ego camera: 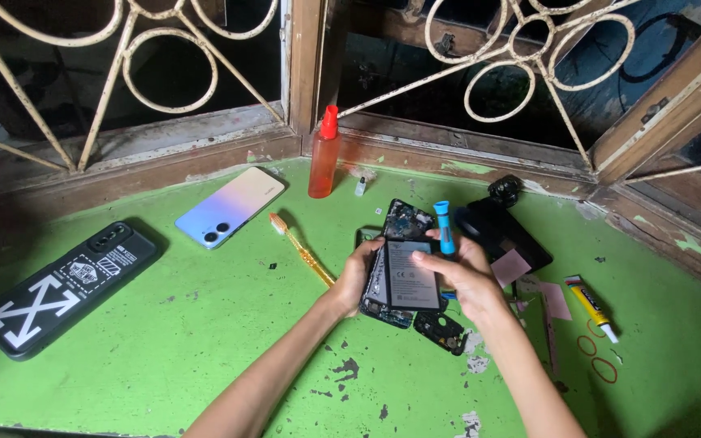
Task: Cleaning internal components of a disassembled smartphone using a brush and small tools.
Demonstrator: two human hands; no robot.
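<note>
Both hands are up over the green table (pixel 164 324) here: the left hand (pixel 356 280) clasps the left edge of an opened phone (pixel 403 280) with its battery showing, while the right hand (pixel 468 280) pinches the right edge and also grips a blue screwdriver (pixel 445 229) upright. Just beyond lie a yellow toothbrush (pixel 302 250), a black case (pixel 62 288) and a pastel phone (pixel 231 207). Farthest back, an orange bottle (pixel 324 158) stands by the window frame, with a glue tube (pixel 592 307) off right.
</note>
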